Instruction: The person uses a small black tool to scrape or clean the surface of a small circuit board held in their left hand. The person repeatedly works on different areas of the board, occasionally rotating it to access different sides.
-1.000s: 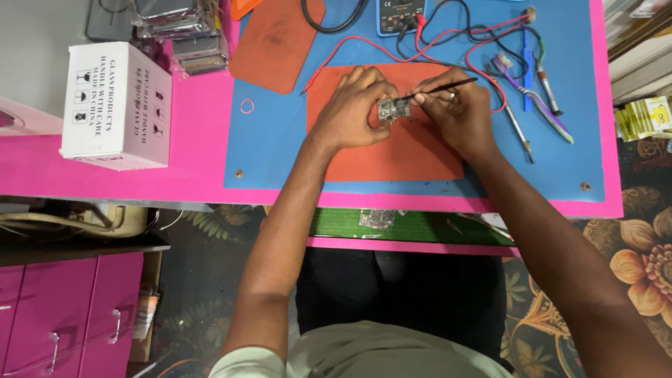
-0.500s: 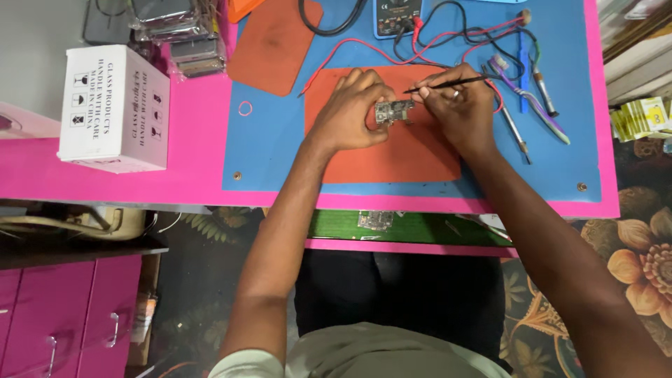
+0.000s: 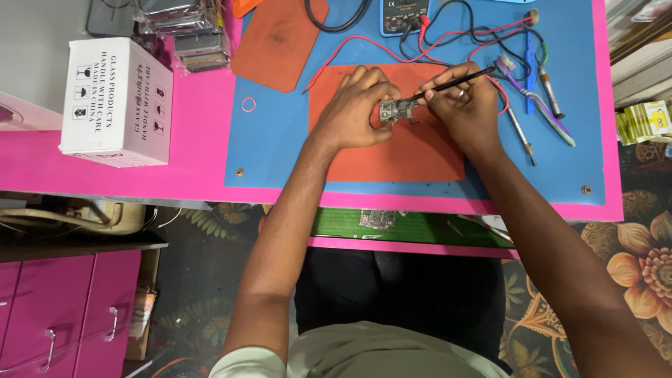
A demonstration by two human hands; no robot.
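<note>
At the far left I see a white cardboard box [image 3: 115,103] standing on the pink surface [image 3: 196,178], with a stack of wrapped packets [image 3: 192,31] just behind it. Next comes a blue mat [image 3: 273,140], and on it a loose orange pad [image 3: 278,42] and a larger orange pad [image 3: 413,150] where the work is. My left hand [image 3: 357,108] rests on that larger pad, fingers curled tight around a small circuit board [image 3: 397,110], pinning it at its left edge. My right hand [image 3: 465,105] touches the board's other side and pinches a thin black tool [image 3: 451,82], tip down at the board. Compared with a second ago, the tool's shaft has tilted slightly and the hands sit a little closer; the board has stayed put. I judge the work on the board is ongoing, not finished. Behind the hands lie a meter [image 3: 404,14] with red and black leads. To the right lie a toothbrush [image 3: 535,98] and screwdrivers.
</note>
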